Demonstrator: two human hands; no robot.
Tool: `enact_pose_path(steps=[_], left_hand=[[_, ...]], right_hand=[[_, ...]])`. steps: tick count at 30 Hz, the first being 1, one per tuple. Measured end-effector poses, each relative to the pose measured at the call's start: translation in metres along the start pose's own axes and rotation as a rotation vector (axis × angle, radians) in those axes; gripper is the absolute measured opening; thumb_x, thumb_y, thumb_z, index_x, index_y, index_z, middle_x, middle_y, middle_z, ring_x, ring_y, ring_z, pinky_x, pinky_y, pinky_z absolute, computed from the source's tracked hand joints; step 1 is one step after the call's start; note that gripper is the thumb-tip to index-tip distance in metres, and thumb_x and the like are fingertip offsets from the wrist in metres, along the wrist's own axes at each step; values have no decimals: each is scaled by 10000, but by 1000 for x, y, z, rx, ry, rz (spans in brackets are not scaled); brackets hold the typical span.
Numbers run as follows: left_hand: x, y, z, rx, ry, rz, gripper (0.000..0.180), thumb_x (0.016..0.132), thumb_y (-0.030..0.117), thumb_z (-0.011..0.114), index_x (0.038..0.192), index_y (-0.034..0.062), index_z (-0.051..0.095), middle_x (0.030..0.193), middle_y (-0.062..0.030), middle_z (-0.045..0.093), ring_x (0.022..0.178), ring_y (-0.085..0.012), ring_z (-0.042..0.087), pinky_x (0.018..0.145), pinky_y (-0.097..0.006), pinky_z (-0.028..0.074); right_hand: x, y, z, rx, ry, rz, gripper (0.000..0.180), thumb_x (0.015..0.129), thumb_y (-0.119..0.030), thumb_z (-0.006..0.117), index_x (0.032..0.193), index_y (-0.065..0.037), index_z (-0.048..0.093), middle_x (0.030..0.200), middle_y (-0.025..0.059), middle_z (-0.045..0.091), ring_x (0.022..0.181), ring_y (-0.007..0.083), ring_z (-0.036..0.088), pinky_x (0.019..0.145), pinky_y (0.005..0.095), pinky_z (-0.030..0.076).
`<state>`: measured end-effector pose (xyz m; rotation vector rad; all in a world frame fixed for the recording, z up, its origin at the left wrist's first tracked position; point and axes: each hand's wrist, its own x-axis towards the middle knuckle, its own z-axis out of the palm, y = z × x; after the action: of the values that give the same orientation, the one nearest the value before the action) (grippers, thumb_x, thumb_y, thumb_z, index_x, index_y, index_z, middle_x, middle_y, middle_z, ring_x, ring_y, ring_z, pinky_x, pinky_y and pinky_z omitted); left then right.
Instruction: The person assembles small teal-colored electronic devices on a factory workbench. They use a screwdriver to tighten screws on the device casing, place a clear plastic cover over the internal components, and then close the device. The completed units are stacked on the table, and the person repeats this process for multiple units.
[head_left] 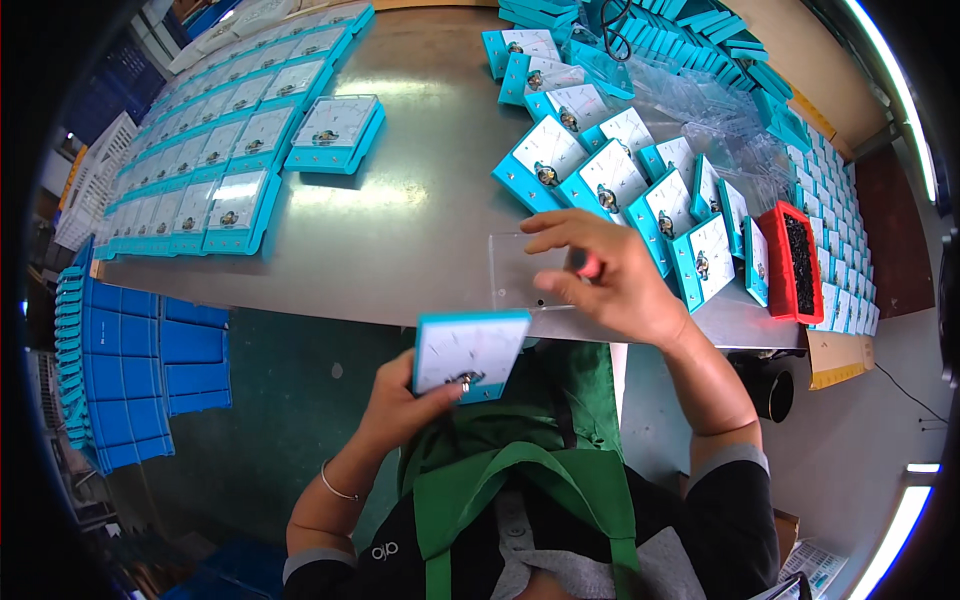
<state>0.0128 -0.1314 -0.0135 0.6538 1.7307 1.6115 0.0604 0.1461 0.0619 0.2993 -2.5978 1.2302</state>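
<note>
My left hand (405,400) is closed on the lower left side of a teal panel meter (470,350) with a white dial. The meter is held in front of the table edge, its thumb side near the small metal mechanism at the bottom of the dial. Over the table edge, my right hand (625,280) has its thumb and forefinger apart. A small red and dark object (588,264) is tucked among its fingers; most of it is hidden. Beside those fingertips, a clear plastic cover (512,262) lies flat on the metal table (400,230).
Rows of meters (240,205) fill the left, with a single meter (335,130) beside them. Loose meters (610,185) lean together at right, near clear covers (715,125) and a red bin (778,225) of small black parts. Blue crates (125,370) stand lower left.
</note>
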Motion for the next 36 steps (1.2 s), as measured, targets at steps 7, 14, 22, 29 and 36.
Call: enact_pose_path(steps=[7, 14, 22, 29, 36], left_hand=[[18, 12, -6, -506, 141, -117, 442, 797, 175, 729, 1129, -25, 516, 992, -117, 635, 819, -181, 647, 550, -293, 553], [30, 11, 10, -490, 125, -114, 410, 808, 162, 719, 1121, -22, 529, 976, -111, 643, 807, -181, 653, 532, -292, 556], [35, 14, 21, -734, -59, -207, 390, 972, 257, 464, 1254, -11, 445, 1130, -167, 600, 924, -241, 657, 704, -364, 597], [36, 2, 15, -1028, -170, -251, 534, 1025, 403, 204, 1295, -16, 395, 1162, -190, 587, 958, -264, 654, 747, -383, 597], [35, -3, 16, -1051, -174, -235, 554, 1021, 428, 197, 1292, -10, 400, 1157, -184, 589, 954, -252, 655, 770, -373, 592]], right_hand=[[-38, 4, 14, -327, -271, 223, 608, 651, -181, 803, 1217, -110, 593, 1310, 224, 489, 816, 290, 667, 713, 362, 537], [-41, -12, -9, -85, 27, 255, 598, 621, -142, 805, 1183, -52, 623, 1237, 161, 553, 683, 143, 549, 618, 268, 487], [-11, -12, 22, -124, -56, 83, 655, 594, -211, 871, 1179, -44, 628, 1267, 227, 532, 913, 276, 633, 728, 326, 523], [-4, -8, 29, -59, -171, 155, 643, 604, -265, 872, 1155, -27, 639, 1251, 261, 536, 1010, 347, 618, 794, 356, 519], [-8, -5, 30, -56, -236, 138, 629, 692, -353, 807, 1203, -42, 613, 1264, 275, 514, 846, 317, 644, 746, 356, 528]])
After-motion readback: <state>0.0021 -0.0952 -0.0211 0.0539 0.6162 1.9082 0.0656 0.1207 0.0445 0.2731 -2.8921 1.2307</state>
